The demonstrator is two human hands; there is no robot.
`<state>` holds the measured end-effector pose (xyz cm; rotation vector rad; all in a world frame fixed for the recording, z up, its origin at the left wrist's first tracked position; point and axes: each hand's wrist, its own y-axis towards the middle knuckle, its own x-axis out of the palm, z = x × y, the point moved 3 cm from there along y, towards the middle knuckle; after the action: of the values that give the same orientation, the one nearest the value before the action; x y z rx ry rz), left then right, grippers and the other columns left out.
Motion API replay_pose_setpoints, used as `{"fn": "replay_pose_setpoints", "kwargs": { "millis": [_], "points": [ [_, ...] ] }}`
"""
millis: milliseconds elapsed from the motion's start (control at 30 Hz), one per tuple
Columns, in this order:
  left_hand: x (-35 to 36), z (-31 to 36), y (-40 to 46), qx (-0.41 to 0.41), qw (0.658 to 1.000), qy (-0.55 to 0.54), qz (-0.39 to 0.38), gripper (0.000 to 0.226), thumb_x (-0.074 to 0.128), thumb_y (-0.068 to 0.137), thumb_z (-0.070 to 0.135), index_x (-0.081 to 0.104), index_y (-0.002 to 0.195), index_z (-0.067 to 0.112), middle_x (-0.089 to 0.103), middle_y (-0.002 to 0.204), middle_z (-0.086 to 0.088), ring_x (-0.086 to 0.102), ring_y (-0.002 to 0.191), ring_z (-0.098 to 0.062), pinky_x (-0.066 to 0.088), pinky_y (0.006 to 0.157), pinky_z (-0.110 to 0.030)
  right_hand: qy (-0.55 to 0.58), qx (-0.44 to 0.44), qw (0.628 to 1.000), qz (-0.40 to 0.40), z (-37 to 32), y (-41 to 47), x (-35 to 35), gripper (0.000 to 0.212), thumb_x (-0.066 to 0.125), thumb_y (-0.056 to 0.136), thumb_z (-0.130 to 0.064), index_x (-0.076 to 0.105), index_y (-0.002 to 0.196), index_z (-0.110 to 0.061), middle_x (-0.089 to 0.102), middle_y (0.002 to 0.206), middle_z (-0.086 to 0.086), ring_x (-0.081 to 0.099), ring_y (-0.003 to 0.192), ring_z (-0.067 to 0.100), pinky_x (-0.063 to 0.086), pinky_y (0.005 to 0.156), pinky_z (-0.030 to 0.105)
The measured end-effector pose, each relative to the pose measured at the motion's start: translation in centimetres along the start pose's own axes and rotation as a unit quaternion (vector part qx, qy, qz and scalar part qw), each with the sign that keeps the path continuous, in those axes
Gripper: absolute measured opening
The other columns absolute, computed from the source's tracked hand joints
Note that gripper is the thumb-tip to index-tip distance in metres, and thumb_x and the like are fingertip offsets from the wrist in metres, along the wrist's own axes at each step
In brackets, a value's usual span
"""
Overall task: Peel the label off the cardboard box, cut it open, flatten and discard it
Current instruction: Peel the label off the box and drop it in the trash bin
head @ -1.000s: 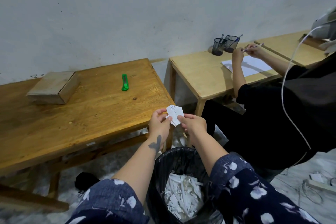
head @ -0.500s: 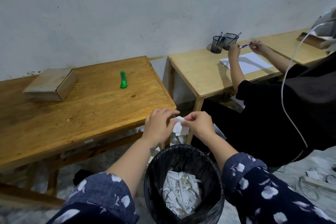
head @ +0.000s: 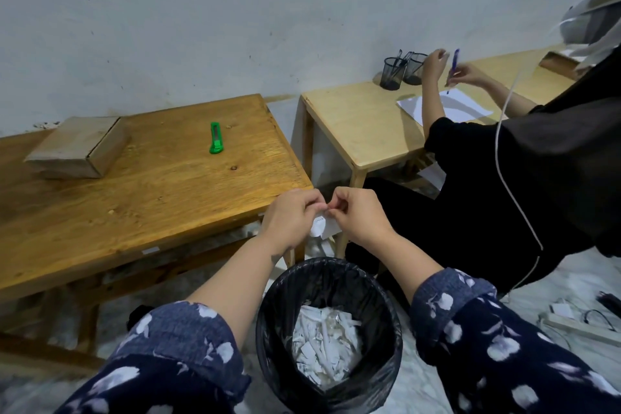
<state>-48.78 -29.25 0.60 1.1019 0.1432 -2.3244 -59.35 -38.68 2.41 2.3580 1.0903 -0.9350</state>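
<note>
My left hand [head: 292, 218] and my right hand [head: 358, 217] meet just past the wooden table's near right corner, both pinching a small white peeled label [head: 320, 226] that hangs crumpled between the fingertips. Below them stands a black-lined waste bin [head: 279, 323] holding several white paper scraps. The closed brown cardboard box [head: 79, 146] lies at the far left of the wooden table [head: 151, 198]. A green utility knife [head: 215, 138] lies near the table's back middle, well away from both hands.
A second person in black sits on the right at a lighter desk [head: 356, 118], holding a blue pen [head: 452, 70] over white paper, with two mesh pen cups [head: 401, 70] beside. A white cable [head: 507, 178] hangs down. Cables and scraps lie on the floor at right.
The flat label held up facing me has been folded and crumpled smaller between both hands, which have dropped lower over the bin. The view has tilted down slightly.
</note>
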Motion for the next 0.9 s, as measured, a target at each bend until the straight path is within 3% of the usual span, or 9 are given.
{"fn": "replay_pose_setpoints", "kwargs": {
  "millis": [133,267,400,467,567,667,767,833,900],
  "points": [
    [0.7,0.5,-0.2,-0.113,0.982,-0.149,-0.01,0.021,0.056,0.094,0.026,0.063,0.074,0.026,0.064,0.075,0.007,0.055,0.071,-0.011,0.042,0.064,-0.031,-0.001,-0.009,1.0,0.03,0.3,-0.7,-0.3,0.037,0.068,0.079,-0.007,0.049,0.054,-0.026,0.064,0.065,-0.001,0.058,0.064,0.012,0.049,0.061,0.032],
    [1.8,-0.1,-0.6,-0.233,0.926,-0.294,0.041,0.019,0.052,0.098,0.023,0.066,0.086,0.019,0.06,0.085,0.008,0.051,0.079,-0.006,0.038,0.064,-0.023,-0.012,-0.066,0.996,0.057,-0.6,-1.5,0.1,0.027,0.066,0.079,-0.002,0.056,0.061,-0.02,0.067,0.07,-0.003,0.064,0.071,0.013,0.055,0.066,0.035],
    [2.1,-2.5,-0.7,-0.352,0.889,-0.265,0.124,0.022,0.05,0.098,0.029,0.067,0.097,0.016,0.062,0.092,-0.001,0.054,0.079,-0.014,0.042,0.072,-0.029,0.02,-0.032,0.999,0.032,0.8,-2.2,0.0,0.019,0.068,0.081,-0.005,0.065,0.068,-0.018,0.068,0.073,-0.006,0.065,0.074,0.005,0.055,0.071,0.025],
    [1.1,-4.8,-1.5,-0.39,0.881,-0.212,0.166,0.025,0.046,0.099,0.033,0.066,0.089,0.023,0.062,0.094,-0.004,0.055,0.081,-0.019,0.046,0.081,-0.035,0.028,-0.012,0.999,0.029,2.3,-2.8,-0.9,0.019,0.069,0.082,-0.007,0.065,0.069,-0.021,0.067,0.073,-0.006,0.063,0.073,0.004,0.05,0.07,0.017],
    [0.9,-5.7,-1.8,-0.318,0.941,-0.061,0.094,0.031,0.043,0.1,0.036,0.061,0.075,0.037,0.06,0.101,0.003,0.05,0.096,-0.021,0.034,0.098,-0.041,0.005,0.026,1.0,0.011,5.1,-3.4,-2.0,0.012,0.072,0.083,-0.017,0.07,0.072,-0.022,0.066,0.073,-0.009,0.057,0.069,-0.003,0.041,0.065,0.013],
    [3.4,-3.8,-1.8,-0.242,0.97,0.003,0.034,0.026,0.045,0.098,0.038,0.071,0.097,0.038,0.051,0.105,0.008,0.041,0.103,-0.016,0.029,0.089,-0.04,-0.009,0.055,0.998,-0.01,7.0,-3.7,-1.3,0.007,0.07,0.084,-0.024,0.076,0.08,-0.023,0.063,0.084,-0.007,0.055,0.078,0.006,0.041,0.07,0.021],
    [6.0,-1.9,-2.4,-0.181,0.983,-0.027,0.021,0.013,0.059,0.092,0.039,0.068,0.084,0.045,0.057,0.092,0.017,0.05,0.092,-0.009,0.031,0.083,-0.035,0.0,0.075,0.997,-0.017,7.6,-4.1,0.1,0.01,0.068,0.086,-0.024,0.077,0.088,-0.022,0.066,0.088,-0.009,0.059,0.087,0.007,0.043,0.078,0.022],
    [7.1,-1.5,-2.8,-0.183,0.981,-0.063,0.03,0.018,0.068,0.084,0.038,0.061,0.068,0.042,0.061,0.075,0.019,0.056,0.079,-0.004,0.041,0.081,-0.035,0.002,0.093,0.995,-0.031,8.0,-4.3,0.9,0.011,0.071,0.084,-0.023,0.076,0.092,-0.021,0.071,0.088,-0.006,0.062,0.086,0.007,0.048,0.081,0.025],
    [7.7,-1.2,-3.2,-0.195,0.978,-0.075,0.028,0.016,0.073,0.078,0.039,0.063,0.066,0.038,0.063,0.068,0.019,0.057,0.072,-0.002,0.046,0.071,-0.032,0.008,0.107,0.994,-0.03,8.5,-4.6,1.3,0.016,0.076,0.078,-0.023,0.073,0.094,-0.02,0.071,0.08,-0.003,0.064,0.079,0.01,0.05,0.076,0.026]
  ]
}}
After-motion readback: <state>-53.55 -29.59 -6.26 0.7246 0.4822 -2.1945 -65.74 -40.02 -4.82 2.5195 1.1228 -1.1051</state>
